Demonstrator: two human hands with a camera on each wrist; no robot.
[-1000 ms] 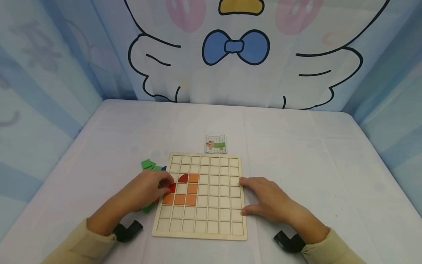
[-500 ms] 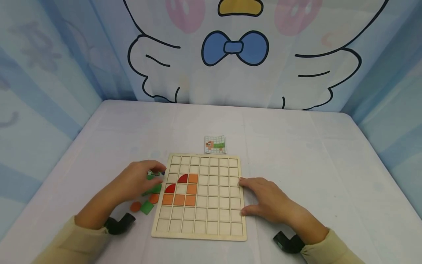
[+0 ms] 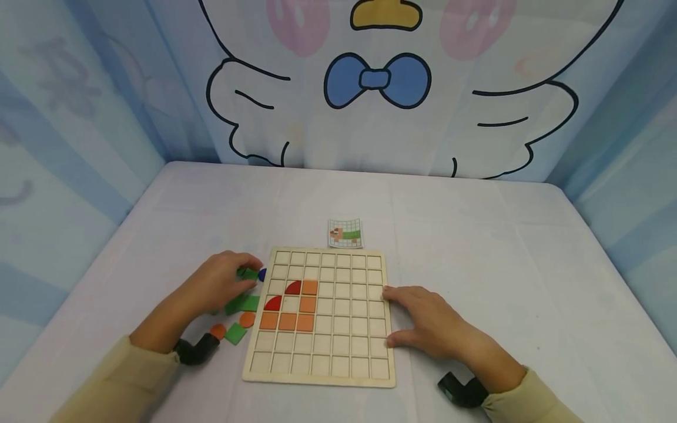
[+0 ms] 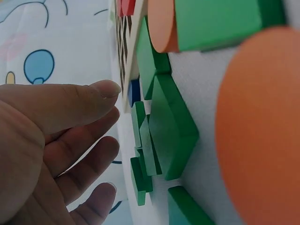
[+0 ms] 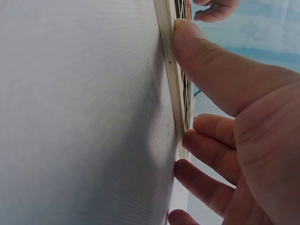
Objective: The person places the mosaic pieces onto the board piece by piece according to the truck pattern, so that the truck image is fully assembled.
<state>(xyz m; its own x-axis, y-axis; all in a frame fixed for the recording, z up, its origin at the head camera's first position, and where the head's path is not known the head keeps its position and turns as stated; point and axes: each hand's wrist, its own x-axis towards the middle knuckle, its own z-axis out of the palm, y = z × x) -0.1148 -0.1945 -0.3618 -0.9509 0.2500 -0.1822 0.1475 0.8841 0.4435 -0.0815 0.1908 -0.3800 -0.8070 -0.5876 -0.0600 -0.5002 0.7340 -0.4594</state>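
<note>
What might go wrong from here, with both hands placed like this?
The flat green wooden-looking pieces bunch beside the left hand, so picking one may nudge others.
In the head view, the black angled wrist mount appears close to an orange disc and could sweep it aside.
The right hand touches the pale wooden grid board; pushing might slide it into the small dark-blue piece beside its left edge.

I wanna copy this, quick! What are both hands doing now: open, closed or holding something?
Left hand: open, holding nothing, near the green tiles.
Right hand: open, touching the edge of the wooden grid board.
</note>
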